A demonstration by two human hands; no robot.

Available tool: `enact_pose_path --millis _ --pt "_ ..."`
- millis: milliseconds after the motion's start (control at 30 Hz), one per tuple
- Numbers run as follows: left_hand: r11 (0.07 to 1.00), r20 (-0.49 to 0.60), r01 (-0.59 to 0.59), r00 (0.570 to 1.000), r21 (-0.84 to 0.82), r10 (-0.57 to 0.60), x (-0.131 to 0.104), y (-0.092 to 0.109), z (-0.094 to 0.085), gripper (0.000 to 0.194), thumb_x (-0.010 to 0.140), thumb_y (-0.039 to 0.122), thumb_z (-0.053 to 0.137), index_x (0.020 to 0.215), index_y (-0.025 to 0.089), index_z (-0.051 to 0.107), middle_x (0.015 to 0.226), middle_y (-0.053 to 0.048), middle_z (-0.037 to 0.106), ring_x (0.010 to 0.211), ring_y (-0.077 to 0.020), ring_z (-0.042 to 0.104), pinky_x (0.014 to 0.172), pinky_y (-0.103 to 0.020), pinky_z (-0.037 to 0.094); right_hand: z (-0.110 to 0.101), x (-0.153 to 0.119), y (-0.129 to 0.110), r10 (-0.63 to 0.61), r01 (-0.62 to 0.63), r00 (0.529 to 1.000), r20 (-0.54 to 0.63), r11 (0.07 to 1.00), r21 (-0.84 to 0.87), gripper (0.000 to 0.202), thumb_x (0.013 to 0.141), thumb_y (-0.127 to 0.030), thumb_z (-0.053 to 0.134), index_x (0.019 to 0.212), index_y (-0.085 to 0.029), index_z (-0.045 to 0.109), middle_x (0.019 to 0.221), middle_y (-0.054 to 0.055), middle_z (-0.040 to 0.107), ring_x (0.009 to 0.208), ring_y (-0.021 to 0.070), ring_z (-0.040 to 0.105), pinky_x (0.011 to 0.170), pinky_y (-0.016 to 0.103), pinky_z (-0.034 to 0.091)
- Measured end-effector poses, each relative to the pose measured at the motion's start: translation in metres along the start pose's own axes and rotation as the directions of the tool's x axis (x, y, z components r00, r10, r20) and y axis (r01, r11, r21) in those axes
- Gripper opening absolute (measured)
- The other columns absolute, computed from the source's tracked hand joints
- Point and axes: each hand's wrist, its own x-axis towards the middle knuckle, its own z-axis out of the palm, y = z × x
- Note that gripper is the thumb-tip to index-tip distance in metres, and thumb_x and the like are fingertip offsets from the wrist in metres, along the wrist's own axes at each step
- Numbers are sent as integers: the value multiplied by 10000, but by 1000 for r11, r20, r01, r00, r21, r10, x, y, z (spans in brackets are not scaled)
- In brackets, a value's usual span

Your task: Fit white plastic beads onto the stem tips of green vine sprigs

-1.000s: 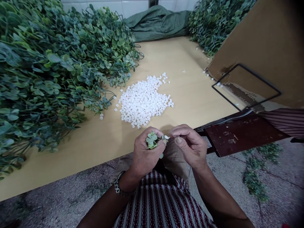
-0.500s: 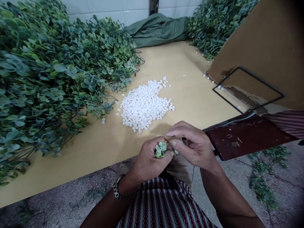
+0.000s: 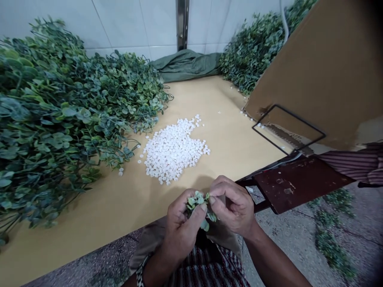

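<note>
A small sprig of artificial leaves (image 3: 196, 200) is gripped by my left hand (image 3: 182, 223), its thumb pressed across the leaves. At the sprig's right side my right hand (image 3: 231, 205) pinches a leaf tip between thumb and forefinger. Both hands are just off the table's front edge, above my lap. Beyond them lies a loose pile of small white plastic discs (image 3: 173, 149) on the tan tabletop (image 3: 227, 139). Whether a disc is between my fingers, I cannot make out.
Heaped artificial foliage (image 3: 68, 111) covers the table's left side; more greenery (image 3: 248, 52) stands at the back right. A green cloth (image 3: 190, 65) lies along the wall. On the right are a cardboard sheet (image 3: 314, 67), a black wire frame (image 3: 291, 115) and a dark red board (image 3: 299, 181).
The view has tilted up and shifted a little right. My left thumb has come over the sprig, more leaves show, and my right fingers have moved onto a leaf at its edge.
</note>
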Motion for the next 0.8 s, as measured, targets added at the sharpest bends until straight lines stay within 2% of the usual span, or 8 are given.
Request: enact_pose_path --millis 167,333,367,433,500,567,700,800 --pt "991 -80 0 997 -137 -11 -1 -9 -1 227 824 352 686 725 152 644 646 8 512 606 -97 456 569 -191 417 3 -1 -2 -24 24 1000 7 999 29 150 797 -53 522 771 -190 580 651 -3 528 594 132 517 521 258 402" --pt "984 -174 10 984 -175 -41 3 8 0 188 781 296 721 685 152 648 608 11 563 535 -81 489 500 -165 430 -11 22 19 -172 162 972 158 984 73 128 844 -85 512 809 -190 577 675 1 564 625 134 544 542 248 437" --pt "982 -214 16 975 -187 -57 4 12 1 162 765 278 730 691 156 654 613 11 582 530 -79 503 491 -156 436 -16 30 27 -160 161 973 167 987 9 132 862 -94 509 798 -192 571 683 1 570 637 134 550 558 249 444" --pt "977 -288 31 953 -213 -93 7 20 2 128 738 253 741 700 163 660 621 16 601 520 -71 517 478 -142 447 -24 45 45 -68 106 985 157 963 -249 124 875 -110 511 800 -184 577 735 22 590 680 149 565 606 270 453" --pt "971 -323 48 938 -235 -124 11 23 3 122 720 244 749 706 162 660 614 21 601 506 -65 519 471 -137 457 -27 57 61 40 43 986 163 879 -475 100 859 -122 526 818 -173 602 784 46 610 711 167 575 638 285 452" --pt "966 -320 58 937 -251 -139 16 22 2 135 708 245 756 704 157 654 609 21 603 500 -65 527 466 -137 466 -25 64 73 85 38 982 171 788 -614 96 840 -130 539 801 -169 618 782 54 615 718 179 574 643 288 440" --pt "966 -264 41 958 -257 -111 22 12 -4 134 730 237 737 694 149 643 601 21 603 500 -59 529 460 -125 458 -18 64 81 26 102 985 171 710 -697 163 843 -127 511 728 -166 620 713 53 588 691 188 556 627 296 414" --pt "965 -249 39 963 -260 -106 22 7 -6 119 757 227 706 696 148 641 601 21 605 487 -57 518 448 -128 447 -18 58 74 7 64 993 114 791 -608 172 867 -143 511 735 -164 619 709 44 588 674 171 551 626 290 415"
